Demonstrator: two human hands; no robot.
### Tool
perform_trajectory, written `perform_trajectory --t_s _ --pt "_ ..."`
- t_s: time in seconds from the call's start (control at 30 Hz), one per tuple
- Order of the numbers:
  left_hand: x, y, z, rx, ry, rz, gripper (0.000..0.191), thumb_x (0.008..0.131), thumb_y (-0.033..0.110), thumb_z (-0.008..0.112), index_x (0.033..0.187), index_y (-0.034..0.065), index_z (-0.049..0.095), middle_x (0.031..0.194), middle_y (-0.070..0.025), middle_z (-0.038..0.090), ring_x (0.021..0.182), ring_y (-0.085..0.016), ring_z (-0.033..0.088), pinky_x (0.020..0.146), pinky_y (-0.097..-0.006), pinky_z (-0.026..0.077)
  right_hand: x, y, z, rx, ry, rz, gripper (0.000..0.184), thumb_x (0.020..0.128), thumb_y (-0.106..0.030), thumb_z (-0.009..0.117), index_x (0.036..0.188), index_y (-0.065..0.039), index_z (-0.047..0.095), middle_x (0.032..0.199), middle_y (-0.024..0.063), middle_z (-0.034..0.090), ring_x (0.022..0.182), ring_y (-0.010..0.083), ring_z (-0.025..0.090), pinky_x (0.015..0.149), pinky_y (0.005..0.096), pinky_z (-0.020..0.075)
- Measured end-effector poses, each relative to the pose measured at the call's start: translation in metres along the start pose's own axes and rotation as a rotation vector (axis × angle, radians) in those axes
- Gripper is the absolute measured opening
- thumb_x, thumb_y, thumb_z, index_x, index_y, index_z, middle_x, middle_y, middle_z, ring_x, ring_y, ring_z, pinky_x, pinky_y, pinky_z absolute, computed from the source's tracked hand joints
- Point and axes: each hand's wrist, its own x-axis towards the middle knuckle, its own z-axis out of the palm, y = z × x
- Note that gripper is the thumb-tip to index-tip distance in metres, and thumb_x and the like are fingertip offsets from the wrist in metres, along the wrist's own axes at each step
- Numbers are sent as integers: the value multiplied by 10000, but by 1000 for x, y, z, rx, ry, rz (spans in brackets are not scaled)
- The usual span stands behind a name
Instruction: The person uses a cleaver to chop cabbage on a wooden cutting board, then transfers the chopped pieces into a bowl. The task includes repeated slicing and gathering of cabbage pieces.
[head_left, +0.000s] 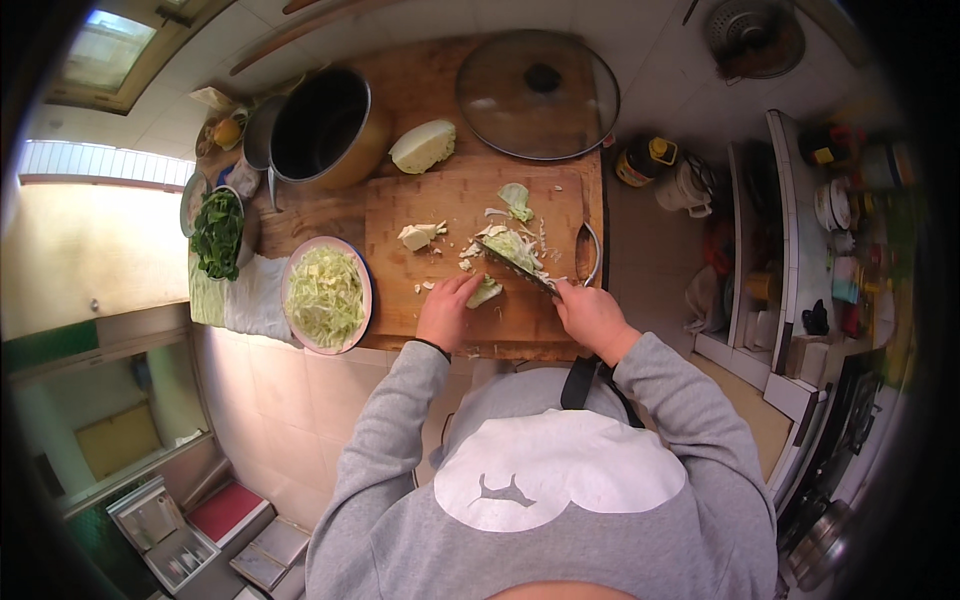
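My right hand (592, 315) grips the handle of a kitchen knife (517, 268), whose blade slants up and left across a wooden cutting board (405, 300). Shredded cabbage (514, 246) lies in a heap against the far side of the blade. My left hand (448, 306) rests at the board's near side, fingertips touching or just beside a small piece of cabbage (484, 292). Beyond the heap is a loose cabbage leaf (516, 201). A pale chunk of cabbage core (420, 235) sits further left among small scraps. A cut cabbage wedge (424, 146) stands at the board's far edge.
Left of the board, a plate (367, 285) holds shredded cabbage, with a bowl of leafy greens (217, 232) behind it. A deep pot (352, 157) and a glass lid (536, 124) occupy the table's far side. Bottles, including a dark one (637, 163), stand right of the table.
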Motion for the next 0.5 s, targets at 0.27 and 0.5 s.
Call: perform_trajectory --t_s 0.27,0.5 --pt "-3 43 29 -111 204 -448 587 715 223 835 1200 14 579 1052 -172 600 958 -333 607 826 -398 515 -1 -6 1 4 -8 30 140 916 -158 503 931 -39 574 732 189 662 699 393 662 601 516 517" --pt "-3 56 28 -336 72 -660 655 681 261 874 1193 -6 565 1060 -155 594 911 -282 610 788 -361 517 -3 -8 1 -8 -28 38 134 908 -130 489 940 -27 568 731 190 670 700 382 679 606 504 534"
